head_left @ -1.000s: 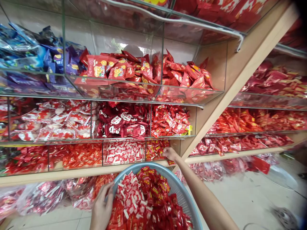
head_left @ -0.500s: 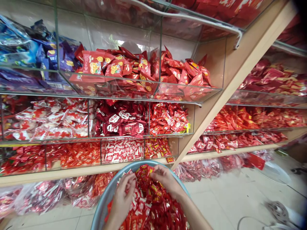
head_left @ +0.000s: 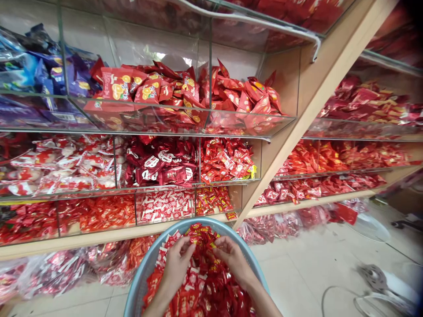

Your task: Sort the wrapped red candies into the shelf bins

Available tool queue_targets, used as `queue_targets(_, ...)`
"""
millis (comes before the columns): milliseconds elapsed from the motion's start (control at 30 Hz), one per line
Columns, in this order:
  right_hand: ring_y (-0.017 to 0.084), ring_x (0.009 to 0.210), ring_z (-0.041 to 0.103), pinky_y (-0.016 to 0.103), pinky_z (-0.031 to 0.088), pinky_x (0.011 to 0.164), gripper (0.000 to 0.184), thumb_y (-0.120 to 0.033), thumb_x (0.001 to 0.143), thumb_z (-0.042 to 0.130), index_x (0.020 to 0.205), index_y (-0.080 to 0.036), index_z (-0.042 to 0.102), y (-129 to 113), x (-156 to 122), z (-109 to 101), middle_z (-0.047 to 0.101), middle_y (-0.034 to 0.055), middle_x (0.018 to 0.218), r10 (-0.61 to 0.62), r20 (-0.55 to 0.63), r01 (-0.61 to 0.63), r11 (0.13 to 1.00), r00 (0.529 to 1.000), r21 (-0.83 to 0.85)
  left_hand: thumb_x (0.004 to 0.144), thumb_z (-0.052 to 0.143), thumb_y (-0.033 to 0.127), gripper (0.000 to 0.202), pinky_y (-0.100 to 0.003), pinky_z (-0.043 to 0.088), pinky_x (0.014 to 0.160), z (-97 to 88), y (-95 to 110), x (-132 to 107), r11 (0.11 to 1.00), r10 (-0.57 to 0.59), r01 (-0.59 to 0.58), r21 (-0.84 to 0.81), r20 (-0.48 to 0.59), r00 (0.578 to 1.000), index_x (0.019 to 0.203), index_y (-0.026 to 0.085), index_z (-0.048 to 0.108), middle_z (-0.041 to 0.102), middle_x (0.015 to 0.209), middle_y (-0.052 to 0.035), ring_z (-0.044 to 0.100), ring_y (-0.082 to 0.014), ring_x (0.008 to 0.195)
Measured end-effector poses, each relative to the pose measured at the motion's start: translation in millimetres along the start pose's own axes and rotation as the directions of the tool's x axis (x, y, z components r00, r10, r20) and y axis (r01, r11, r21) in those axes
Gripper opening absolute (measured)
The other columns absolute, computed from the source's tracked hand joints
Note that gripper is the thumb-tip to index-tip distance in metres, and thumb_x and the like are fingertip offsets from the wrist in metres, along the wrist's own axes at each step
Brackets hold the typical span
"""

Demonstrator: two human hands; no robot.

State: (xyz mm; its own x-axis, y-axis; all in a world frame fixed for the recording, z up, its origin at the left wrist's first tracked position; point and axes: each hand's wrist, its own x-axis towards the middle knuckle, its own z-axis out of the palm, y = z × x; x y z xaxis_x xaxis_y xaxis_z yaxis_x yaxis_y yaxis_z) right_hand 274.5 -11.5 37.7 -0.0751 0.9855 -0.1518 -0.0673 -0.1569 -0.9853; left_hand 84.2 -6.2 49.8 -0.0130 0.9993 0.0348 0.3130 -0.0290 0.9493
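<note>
Facing us, the wood-framed shelving (head_left: 299,132) rises tier over tier, and the blue basket (head_left: 139,273) stands in front of its lowest ledge (head_left: 99,236). We have both hands over the basket. Our left hand (head_left: 175,266) curls, thumb close to fingertips; our right hand (head_left: 233,259) mirrors it, fingers drawn in toward the thumb. Whether either pinches a sweet, we cannot tell. The sweets lie in loose patches inside the basket: orange-red wrappers (head_left: 152,284) near the left wall, white-and-red pieces (head_left: 192,278) beside the left hand, glossy dark-red ones (head_left: 228,297) nearer us, and yellow-lettered sweets (head_left: 198,231) at the far side, reaching in between our hands. Working well here, we judge, calls for light fingertips rather than a raking palm, so neighbouring patches mix less, and for low wrists, so nothing spills. Smallest, one loose packet (head_left: 231,215) rests at the ledge's end, easily knocked by a careless knuckle
</note>
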Motion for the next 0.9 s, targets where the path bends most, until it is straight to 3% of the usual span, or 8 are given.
queue_targets(100, 0.015, 0.074, 0.055, 0.025, 0.044, 0.067, 0.038, -0.042, 0.062, 0.075, 0.086, -0.02, 0.055, 3.3, 0.9, -13.3, 0.058, 0.0002, 0.08, -0.007, -0.121, 0.011, 0.999, 0.993, 0.03, 0.082, 0.049, 0.041, 0.029, -0.03, 0.05, 0.071, 1.6, 1.8, 11.0, 0.979, 0.134, -0.137, 0.153, 0.031, 0.99, 0.093, 0.02, 0.065, 0.065, 0.085, -0.0041, 0.061, -0.0169, 0.078)
queue_targets(167, 0.015, 0.074, 0.056, 0.025, 0.045, 0.065, 0.044, -0.042, 0.059, 0.076, 0.09, -0.021, 0.055, 5.2, 0.6, -19.1, 0.058, 0.0004, 0.08, 0.021, -0.155, -0.013, 0.999, 0.988, 0.049, 0.087, 0.042, 0.035, 0.029, -0.032, 0.048, 0.078, 9.5, 3.2, 16.6, 0.923, 0.265, -0.285, 0.259, 0.109, 0.958, 0.099, 0.022, 0.064, 0.063, 0.095, -0.0052, 0.059, -0.0175, 0.088)
queue_targets(300, 0.014, 0.07, 0.057, 0.025, 0.045, 0.061, 0.049, -0.039, 0.056, 0.078, 0.096, -0.022, 0.055, 7.6, -1.9, -24.5, 0.058, -0.0001, 0.079, 0.046, -0.184, -0.029, 0.995, 0.982, 0.094, 0.089, 0.036, 0.02, 0.03, -0.033, 0.047, 0.075, 36.0, -1.5, 20.3, 0.705, 0.443, -0.532, 0.468, 0.295, 0.847, 0.103, 0.023, 0.062, 0.059, 0.093, -0.0049, 0.055, -0.0172, 0.087)
queue_targets(367, 0.015, 0.072, 0.058, 0.026, 0.046, 0.062, 0.049, -0.038, 0.057, 0.077, 0.098, -0.022, 0.055, 8.6, -3.0, -25.9, 0.059, 0.0007, 0.081, 0.051, -0.184, -0.032, 0.994, 0.982, 0.105, 0.088, 0.036, 0.014, 0.029, -0.032, 0.045, 0.071, 48.3, -9.2, 19.0, 0.583, 0.473, -0.598, 0.55, 0.369, 0.8, 0.099, 0.022, 0.062, 0.058, 0.089, -0.0042, 0.053, -0.0167, 0.083)
queue_targets(500, 0.017, 0.073, 0.06, 0.028, 0.047, 0.063, 0.049, -0.04, 0.058, 0.077, 0.098, -0.022, 0.055, 11.8, -2.0, -29.1, 0.061, 0.002, 0.083, 0.042, -0.195, -0.023, 0.995, 0.98, 0.098, 0.086, 0.041, 0.01, 0.026, -0.036, 0.043, 0.078, 60.3, -27.6, 15.3, 0.398, 0.496, -0.681, 0.614, 0.48, 0.723, 0.097, 0.022, 0.061, 0.055, 0.094, -0.0041, 0.05, -0.0184, 0.091)
queue_targets(700, 0.017, 0.072, 0.059, 0.029, 0.047, 0.066, 0.043, -0.044, 0.058, 0.075, 0.09, -0.02, 0.058, 16.9, 10.3, -32.2, 0.062, 0.0023, 0.08, -0.02, -0.201, 0.025, 0.999, 0.979, 0.021, 0.083, 0.041, 0.004, 0.036, -0.04, 0.041, 0.089, 60.8, -41.9, 11.7, 0.321, 0.478, -0.675, 0.664, 0.502, 0.721, 0.112, 0.02, 0.055, 0.055, 0.105, -0.0064, 0.05, -0.0199, 0.099)
queue_targets(800, 0.018, 0.072, 0.058, 0.031, 0.047, 0.068, 0.037, -0.044, 0.061, 0.072, 0.086, -0.02, 0.059, 18.5, 21.5, -30.1, 0.062, 0.0031, 0.08, -0.082, -0.172, 0.065, 0.993, 0.982, -0.099, 0.08, 0.037, -0.001, 0.047, -0.042, 0.039, 0.094, 57.6, -42.8, 7.6, 0.343, 0.5, -0.659, 0.669, 0.464, 0.732, 0.12, 0.021, 0.05, 0.055, 0.111, -0.0067, 0.05, -0.0196, 0.105)
queue_targets(900, 0.018, 0.069, 0.056, 0.03, 0.046, 0.064, 0.031, -0.044, 0.063, 0.07, 0.081, -0.02, 0.061, 20.8, 35.1, -25.2, 0.062, 0.0027, 0.076, -0.155, -0.103, 0.125, 0.961, 0.983, -0.249, 0.08, 0.036, 0.0, 0.048, -0.041, 0.042, 0.091, 47.0, -37.6, 2.1, 0.393, 0.505, -0.631, 0.669, 0.416, 0.756, 0.12, 0.024, 0.05, 0.056, 0.112, -0.0067, 0.05, -0.0201, 0.106)
